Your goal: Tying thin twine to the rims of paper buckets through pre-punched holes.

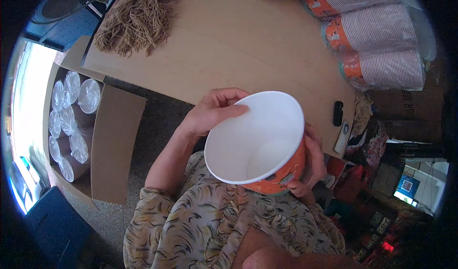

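Left fingers (pixel 234 110) pinch the paper tub (pixel 255 138) at its far-left rim, right fingers (pixel 314 150) curl round it: apparently inspecting, next needing gentle support.

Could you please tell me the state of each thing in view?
Tub: empty, tilted, held in both hands
Left hand: gripping tub's rim
Right hand: around tub's side
Carton: open, holding plastic-wrapped things
Bagged tubs: nested, lying sideways
Twine: loosely heaped

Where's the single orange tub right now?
In the head view, the tub is slightly right of centre, before the patterned shirt, with the left hand on its rim and the right hand against its orange side.
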`<state>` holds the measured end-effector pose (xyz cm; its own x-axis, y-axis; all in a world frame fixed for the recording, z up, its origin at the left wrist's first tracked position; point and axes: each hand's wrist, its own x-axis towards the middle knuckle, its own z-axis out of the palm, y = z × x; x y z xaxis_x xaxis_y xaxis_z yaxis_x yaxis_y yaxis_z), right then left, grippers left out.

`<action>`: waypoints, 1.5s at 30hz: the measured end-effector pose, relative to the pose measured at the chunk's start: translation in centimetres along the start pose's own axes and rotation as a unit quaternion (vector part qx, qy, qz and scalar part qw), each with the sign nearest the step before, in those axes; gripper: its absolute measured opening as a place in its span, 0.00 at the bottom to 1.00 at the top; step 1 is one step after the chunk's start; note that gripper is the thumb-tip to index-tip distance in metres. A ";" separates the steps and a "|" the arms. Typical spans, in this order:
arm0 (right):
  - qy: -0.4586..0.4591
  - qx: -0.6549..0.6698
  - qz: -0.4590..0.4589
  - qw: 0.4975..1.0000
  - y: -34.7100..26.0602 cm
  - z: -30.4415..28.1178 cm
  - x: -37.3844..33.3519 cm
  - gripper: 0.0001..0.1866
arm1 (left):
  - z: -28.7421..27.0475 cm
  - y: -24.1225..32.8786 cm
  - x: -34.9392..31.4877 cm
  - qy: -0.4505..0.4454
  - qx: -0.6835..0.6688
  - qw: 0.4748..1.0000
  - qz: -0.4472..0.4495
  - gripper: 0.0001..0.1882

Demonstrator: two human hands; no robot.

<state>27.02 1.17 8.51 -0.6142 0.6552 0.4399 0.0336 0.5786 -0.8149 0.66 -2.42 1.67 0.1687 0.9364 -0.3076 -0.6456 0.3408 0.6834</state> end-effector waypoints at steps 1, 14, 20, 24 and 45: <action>-0.009 -0.002 -0.001 1.000 -0.1 -0.2 0.0 0.47 | -0.1 -0.1 0.0 0.000 0.001 1.000 0.000 0.14; -0.042 -0.026 -0.031 0.998 -0.2 -0.6 -0.1 0.44 | -0.1 -0.8 0.2 0.011 0.039 0.999 0.028 0.12; -0.043 -0.022 -0.028 0.998 -0.2 -0.6 0.0 0.44 | 0.1 -0.7 0.0 0.028 0.044 0.998 0.017 0.10; -0.038 -0.024 -0.028 0.999 -0.1 -0.5 0.2 0.44 | -0.5 -1.1 0.0 0.028 0.034 0.998 0.036 0.10; 0.094 0.147 0.209 0.962 18.6 8.6 1.9 0.50 | -3.0 7.3 12.9 0.231 0.119 0.899 0.353 0.17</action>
<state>19.75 9.01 -9.07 -0.4413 0.8929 0.0893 0.0045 0.1017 -0.9948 -4.14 11.89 0.70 -0.5839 0.8101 0.0534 -0.2839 -0.2653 0.9214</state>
